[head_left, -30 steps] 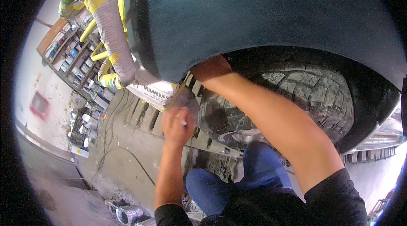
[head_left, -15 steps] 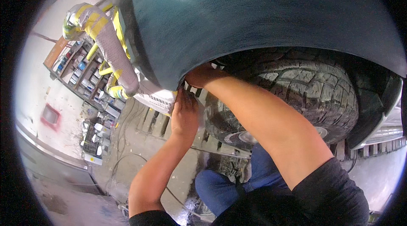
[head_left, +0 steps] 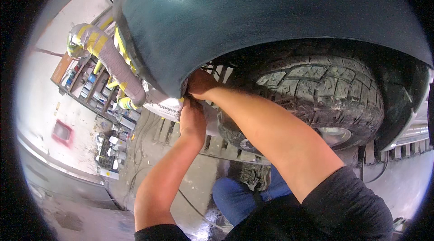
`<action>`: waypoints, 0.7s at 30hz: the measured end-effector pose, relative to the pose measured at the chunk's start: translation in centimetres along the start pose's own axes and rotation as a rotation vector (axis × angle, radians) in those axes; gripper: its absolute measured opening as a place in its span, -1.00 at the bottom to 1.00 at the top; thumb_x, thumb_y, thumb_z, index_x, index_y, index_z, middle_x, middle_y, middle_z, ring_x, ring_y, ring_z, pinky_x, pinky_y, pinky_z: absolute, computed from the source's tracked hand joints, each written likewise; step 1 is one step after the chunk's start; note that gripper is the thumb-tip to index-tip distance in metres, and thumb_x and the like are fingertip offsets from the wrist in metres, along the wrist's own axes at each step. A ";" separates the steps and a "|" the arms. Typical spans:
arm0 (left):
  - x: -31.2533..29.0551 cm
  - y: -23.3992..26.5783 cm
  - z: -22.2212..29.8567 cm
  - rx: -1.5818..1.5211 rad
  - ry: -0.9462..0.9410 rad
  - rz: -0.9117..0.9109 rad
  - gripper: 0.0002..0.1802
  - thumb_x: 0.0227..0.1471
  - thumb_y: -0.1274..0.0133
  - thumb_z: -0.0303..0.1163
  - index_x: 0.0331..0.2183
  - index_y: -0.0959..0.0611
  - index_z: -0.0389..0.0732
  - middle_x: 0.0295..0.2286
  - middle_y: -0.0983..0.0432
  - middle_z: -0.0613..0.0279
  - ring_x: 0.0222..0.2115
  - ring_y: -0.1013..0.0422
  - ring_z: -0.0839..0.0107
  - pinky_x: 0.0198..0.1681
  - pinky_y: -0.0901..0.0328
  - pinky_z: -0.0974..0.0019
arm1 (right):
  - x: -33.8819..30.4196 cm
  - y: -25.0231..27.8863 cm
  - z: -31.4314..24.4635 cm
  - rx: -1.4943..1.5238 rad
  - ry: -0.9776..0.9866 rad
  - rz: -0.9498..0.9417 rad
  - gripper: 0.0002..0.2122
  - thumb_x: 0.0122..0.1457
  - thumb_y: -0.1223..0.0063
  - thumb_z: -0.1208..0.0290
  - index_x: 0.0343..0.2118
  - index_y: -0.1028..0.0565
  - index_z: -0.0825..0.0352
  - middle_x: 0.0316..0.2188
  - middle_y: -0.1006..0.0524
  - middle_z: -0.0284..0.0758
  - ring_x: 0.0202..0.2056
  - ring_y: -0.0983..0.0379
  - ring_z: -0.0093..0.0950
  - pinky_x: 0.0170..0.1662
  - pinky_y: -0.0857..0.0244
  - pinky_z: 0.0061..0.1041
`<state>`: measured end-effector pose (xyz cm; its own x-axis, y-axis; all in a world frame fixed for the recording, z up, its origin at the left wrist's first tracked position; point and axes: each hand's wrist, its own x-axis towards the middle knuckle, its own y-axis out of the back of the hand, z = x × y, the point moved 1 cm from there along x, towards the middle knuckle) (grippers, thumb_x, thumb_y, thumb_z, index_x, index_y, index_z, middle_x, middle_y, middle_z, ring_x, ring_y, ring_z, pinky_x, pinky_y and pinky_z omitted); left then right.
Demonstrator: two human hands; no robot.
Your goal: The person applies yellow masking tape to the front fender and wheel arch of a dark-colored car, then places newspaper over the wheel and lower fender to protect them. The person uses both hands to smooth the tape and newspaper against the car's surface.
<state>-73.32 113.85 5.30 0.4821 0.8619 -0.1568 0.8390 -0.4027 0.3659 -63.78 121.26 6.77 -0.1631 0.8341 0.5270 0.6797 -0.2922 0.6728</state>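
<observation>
Both hands meet at the lower front corner of a dark teal vehicle fender (head_left: 253,10). My left hand (head_left: 193,118) is closed just under that corner, beside white printed masking paper (head_left: 168,109); whatever its fingertips hold is hidden. Directly above it, my right hand (head_left: 201,83) reaches inside the wheel arch. Its fingers curl out of sight behind the fender lip, so their grip cannot be made out. Under my right forearm sits a dusty, chunky-treaded tire (head_left: 325,82), with part of its wheel rim (head_left: 333,136) showing.
A tube (head_left: 113,62) wrapped in grey paper and yellow tape juts out left of the fender. Shelves (head_left: 92,82) of cans stand along the far wall, with containers (head_left: 110,152) on the floor below. A hose (head_left: 194,207) crosses the floor near my bent knees (head_left: 235,198).
The view has shifted, putting the fender slightly higher and farther left. My left hand's fingers are more tucked under the corner. Both hands stay at the fender corner.
</observation>
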 end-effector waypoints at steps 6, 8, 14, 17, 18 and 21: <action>-0.2 -0.3 0.1 0.014 0.011 0.003 -0.53 0.20 0.15 -0.26 0.12 -0.52 -0.03 0.16 -0.34 0.32 0.20 -0.19 0.39 0.21 0.09 0.13 | -1.2 -0.4 -1.5 0.223 -0.265 0.159 -0.63 0.09 -0.01 0.26 -0.05 -0.46 0.30 -0.16 -0.56 -0.03 -0.15 -0.52 -0.04 -0.11 -0.43 -0.12; -0.4 1.0 -0.2 0.022 -0.017 -0.068 -0.53 0.20 0.15 -0.26 0.12 -0.52 -0.02 0.17 -0.33 0.32 0.20 -0.19 0.41 0.20 0.06 0.17 | -1.5 -0.8 -1.2 0.249 -0.375 0.201 -0.60 0.11 -0.01 0.23 -0.01 -0.40 0.31 -0.18 -0.56 0.00 -0.16 -0.53 -0.04 -0.12 -0.44 -0.12; 0.3 -3.0 0.5 0.098 0.056 0.063 -0.50 0.17 0.14 -0.24 0.13 -0.49 -0.09 0.12 -0.38 0.22 0.16 -0.22 0.33 0.19 0.05 0.14 | -1.5 0.0 0.7 0.254 -0.614 0.220 -0.51 0.15 -0.01 0.15 0.08 -0.28 0.30 -0.19 -0.56 0.00 -0.19 -0.55 -0.09 -0.18 -0.46 -0.12; 0.1 -2.1 0.3 0.109 0.029 -0.008 -0.45 0.17 0.16 -0.30 0.19 -0.40 -0.15 0.17 -0.29 0.17 0.19 -0.16 0.27 0.21 0.03 0.17 | -2.6 0.3 0.1 0.363 -0.634 0.344 -0.49 0.08 -0.11 0.26 0.06 -0.22 0.31 -0.14 -0.52 0.03 -0.07 -0.47 -0.02 -0.03 -0.35 -0.09; 0.3 -1.8 0.2 0.084 0.026 -0.042 -0.45 0.17 0.18 -0.33 0.20 -0.38 -0.15 0.19 -0.27 0.16 0.21 -0.14 0.27 0.21 0.01 0.20 | -3.1 0.6 -0.2 0.423 -0.575 0.419 -0.51 0.09 -0.09 0.30 0.05 -0.23 0.32 -0.14 -0.52 0.04 -0.07 -0.46 -0.01 -0.03 -0.35 -0.09; 0.7 -1.7 -0.1 0.140 0.006 0.021 -0.45 0.16 0.14 -0.33 0.20 -0.39 -0.12 0.20 -0.24 0.20 0.22 -0.11 0.26 0.21 0.02 0.10 | -5.4 1.9 -2.3 0.642 -0.430 0.584 -0.59 0.12 -0.01 0.46 0.05 -0.26 0.36 -0.17 -0.52 0.04 -0.10 -0.44 0.03 -0.06 -0.33 -0.11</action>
<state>-74.44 115.18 4.66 0.4992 0.8543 -0.1446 0.8557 -0.4598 0.2373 -63.26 115.13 6.39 0.5134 0.7756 0.3673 0.8525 -0.5100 -0.1145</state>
